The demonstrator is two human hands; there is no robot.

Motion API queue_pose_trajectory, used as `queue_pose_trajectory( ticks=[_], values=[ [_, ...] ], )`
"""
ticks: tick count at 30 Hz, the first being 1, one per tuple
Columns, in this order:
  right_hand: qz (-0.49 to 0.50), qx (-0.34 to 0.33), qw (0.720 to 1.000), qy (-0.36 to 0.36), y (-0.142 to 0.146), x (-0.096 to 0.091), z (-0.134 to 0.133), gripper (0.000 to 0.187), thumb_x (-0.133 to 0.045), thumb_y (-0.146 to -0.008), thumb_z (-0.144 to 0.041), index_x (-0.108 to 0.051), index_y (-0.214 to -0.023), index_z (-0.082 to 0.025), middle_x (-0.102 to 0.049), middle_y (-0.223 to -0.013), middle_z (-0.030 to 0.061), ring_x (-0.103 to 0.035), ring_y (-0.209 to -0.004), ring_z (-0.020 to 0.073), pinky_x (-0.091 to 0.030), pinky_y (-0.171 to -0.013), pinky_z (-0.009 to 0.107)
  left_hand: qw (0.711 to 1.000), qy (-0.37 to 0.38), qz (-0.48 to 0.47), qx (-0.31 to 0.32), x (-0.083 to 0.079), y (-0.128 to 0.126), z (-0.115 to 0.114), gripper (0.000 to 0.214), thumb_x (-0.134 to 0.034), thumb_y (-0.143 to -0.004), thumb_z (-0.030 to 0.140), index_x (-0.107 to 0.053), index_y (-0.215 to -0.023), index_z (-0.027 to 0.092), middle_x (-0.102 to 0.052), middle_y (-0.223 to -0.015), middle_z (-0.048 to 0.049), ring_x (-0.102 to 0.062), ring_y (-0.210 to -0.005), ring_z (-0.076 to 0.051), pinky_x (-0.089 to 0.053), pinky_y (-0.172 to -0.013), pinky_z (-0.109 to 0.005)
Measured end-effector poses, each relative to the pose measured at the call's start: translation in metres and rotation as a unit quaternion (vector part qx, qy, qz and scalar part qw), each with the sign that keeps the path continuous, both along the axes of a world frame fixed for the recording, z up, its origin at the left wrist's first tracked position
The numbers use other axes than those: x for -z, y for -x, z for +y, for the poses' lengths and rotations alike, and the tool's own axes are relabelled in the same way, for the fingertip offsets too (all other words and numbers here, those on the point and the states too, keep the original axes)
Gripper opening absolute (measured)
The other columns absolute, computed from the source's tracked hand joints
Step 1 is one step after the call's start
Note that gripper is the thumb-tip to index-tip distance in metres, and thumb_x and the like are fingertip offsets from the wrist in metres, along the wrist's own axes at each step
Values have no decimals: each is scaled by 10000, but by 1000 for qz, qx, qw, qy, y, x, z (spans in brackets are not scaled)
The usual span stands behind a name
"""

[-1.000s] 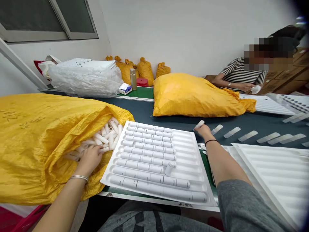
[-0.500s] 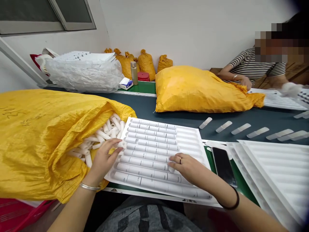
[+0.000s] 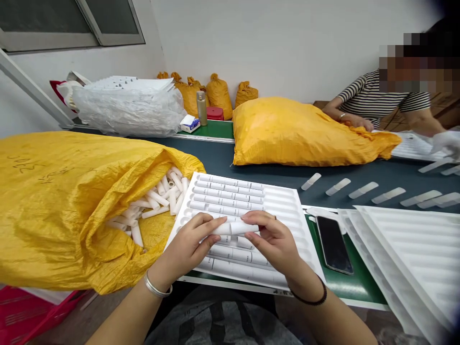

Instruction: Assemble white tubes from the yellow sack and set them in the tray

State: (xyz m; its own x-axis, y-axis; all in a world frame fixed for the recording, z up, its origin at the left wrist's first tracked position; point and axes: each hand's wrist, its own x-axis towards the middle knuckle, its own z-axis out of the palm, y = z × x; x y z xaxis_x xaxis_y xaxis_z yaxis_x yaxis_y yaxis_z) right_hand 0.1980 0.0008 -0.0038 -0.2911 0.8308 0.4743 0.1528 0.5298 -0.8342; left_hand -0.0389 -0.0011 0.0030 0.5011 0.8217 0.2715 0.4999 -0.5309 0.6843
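Observation:
Above the middle of the white grooved tray (image 3: 287, 211), a white plastic tube (image 3: 239, 228) is held level between both hands, with a seam showing near its middle. My left hand (image 3: 190, 242) pinches its left end between thumb and fingers. On the right end, my right hand (image 3: 276, 239) is closed with thumb and fingertips. Printed white tubes (image 3: 237, 255) lie in rows in the tray's grooves, partly covered by my hands. Loose white tubes (image 3: 158, 196) spill at the mouth of a yellow sack (image 3: 57, 206) to the left.
A phone (image 3: 334, 244) lies right of the tray, beside stacked white trays (image 3: 406, 249). Behind runs a dark belt (image 3: 212, 153) with several translucent tubes (image 3: 363, 190) in a line and a full yellow sack (image 3: 305, 134). A co-worker (image 3: 381, 100) sits at the far right.
My hands have come together over the tray and lifted; the left moved right from the sack's side. They now hold one tube between them. The co-worker's gloved hand has shifted.

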Motion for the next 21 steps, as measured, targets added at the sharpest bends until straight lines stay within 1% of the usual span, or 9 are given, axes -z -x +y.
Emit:
queue_pose_trajectory(
  ticks=[2, 4, 7, 9, 11, 13, 16, 19, 21],
  values=[
    [-66, -33, 996, -56, -4, -6, 3, 314, -570, -888, -109, -614, -1161, -258, -585, -1159, 86, -571, -1106, 202, -501, -915, 339, 999, -19, 30, -5, -6, -1, -2, 447, -474, -943, 221, -443, -1386, 282, -552, -1054, -62, -564, -955, -161, -485, -855, -304],
    [-108, -53, 989, -86, -8, -10, 5, 370, -520, -897, -60, -603, -1200, -255, -564, -1175, 89, -569, -1097, 182, -503, -899, 312, 999, -32, 42, 1, -10, -1, -4, 455, -491, -939, 237, -437, -1390, 266, -563, -1090, -68, -565, -1002, -167, -482, -882, -303],
    [-98, -16, 990, -102, -10, -12, 6, 385, -530, -892, -57, -577, -1223, -249, -585, -1130, 81, -568, -1079, 176, -486, -922, 314, 999, -25, 40, -19, -14, 1, -3, 477, -534, -920, 277, -432, -1385, 236, -572, -1185, -80, -566, -1066, -177, -489, -893, -288],
    [-86, 10, 991, -100, -9, -11, 7, 365, -559, -887, -83, -572, -1212, -251, -606, -1112, 71, -567, -1077, 182, -474, -932, 321, 998, -11, 40, -40, -14, 2, -3, 424, -542, -917, 287, -484, -1331, 218, -617, -1133, -68, -598, -1000, -166, -503, -852, -277],
    [-84, 22, 993, -85, -9, -8, 8, 330, -581, -888, -123, -579, -1193, -249, -629, -1065, 59, -589, -1008, 177, -486, -881, 307, 998, -10, 39, -46, -13, 4, -3, 342, -535, -922, 270, -539, -1258, 205, -655, -1050, -49, -617, -938, -153, -504, -838, -273],
    [-86, 32, 994, -53, -9, -6, 10, 287, -601, -889, -179, -598, -1169, -238, -647, -966, 42, -603, -873, 159, -497, -791, 285, 998, -31, 34, -45, -12, 5, -4, 312, -539, -920, 239, -554, -1229, 196, -661, -1038, -48, -614, -956, -151, -495, -865, -278],
    [-66, 45, 996, 38, -7, -4, 11, 228, -620, -882, -269, -640, -1101, -209, -632, -811, 20, -576, -706, 135, -484, -651, 257, 994, -90, 32, -58, -12, 4, -7, 349, -556, -906, 188, -537, -1254, 181, -644, -1065, -67, -590, -1001, -162, -484, -893, -294],
    [4, 37, 989, 146, -3, -4, 10, 239, -628, -868, -335, -653, -1051, -184, -613, -753, 16, -559, -649, 125, -464, -566, 234, 983, -164, 45, -67, -14, 1, -9, 407, -577, -884, 134, -516, -1286, 155, -634, -1055, -85, -573, -993, -175, -484, -883, -313],
    [53, 21, 978, 202, -2, -7, 10, 264, -642, -854, -363, -649, -1038, -174, -613, -736, 14, -553, -629, 116, -458, -544, 221, 972, -216, 61, -65, -16, -1, -9, 449, -594, -863, 93, -503, -1301, 130, -637, -1032, -91, -568, -960, -180, -485, -860, -325]
  ],
)
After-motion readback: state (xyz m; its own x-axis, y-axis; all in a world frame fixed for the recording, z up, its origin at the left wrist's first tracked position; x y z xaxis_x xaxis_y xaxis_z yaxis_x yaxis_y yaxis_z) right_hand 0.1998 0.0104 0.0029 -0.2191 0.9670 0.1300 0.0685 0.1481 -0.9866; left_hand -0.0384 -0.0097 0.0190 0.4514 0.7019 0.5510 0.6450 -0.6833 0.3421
